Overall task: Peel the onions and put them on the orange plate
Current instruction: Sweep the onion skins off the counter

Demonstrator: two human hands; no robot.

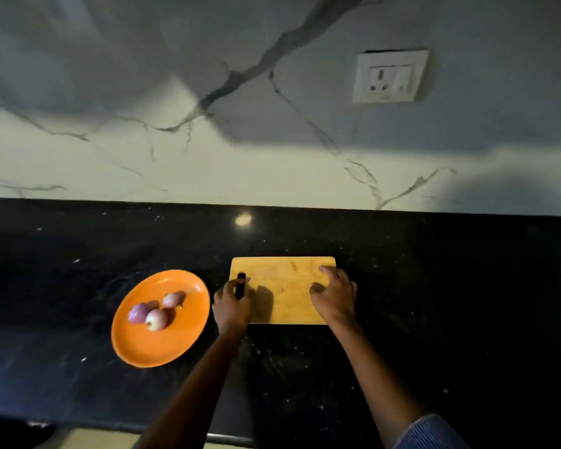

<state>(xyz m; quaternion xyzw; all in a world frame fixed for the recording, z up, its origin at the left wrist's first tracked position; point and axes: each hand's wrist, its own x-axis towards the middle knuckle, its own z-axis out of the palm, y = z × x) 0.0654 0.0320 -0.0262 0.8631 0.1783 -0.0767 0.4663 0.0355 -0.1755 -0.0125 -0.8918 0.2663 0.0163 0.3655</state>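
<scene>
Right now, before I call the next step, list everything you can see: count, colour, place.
onions: three, pink-purple, together on the orange plate
orange plate: one, left of the board on the counter
cutting board: one, light wood, centre of the counter
counter: one, black speckled stone
wall socket: one, white, on the marble-look wall
black handle: one, gripped in the left hand
left hand: at the board's left edge
right hand: fingers spread, resting on the board's right side

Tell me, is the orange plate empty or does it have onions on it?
Not empty: three onions sit on the orange plate.
</scene>
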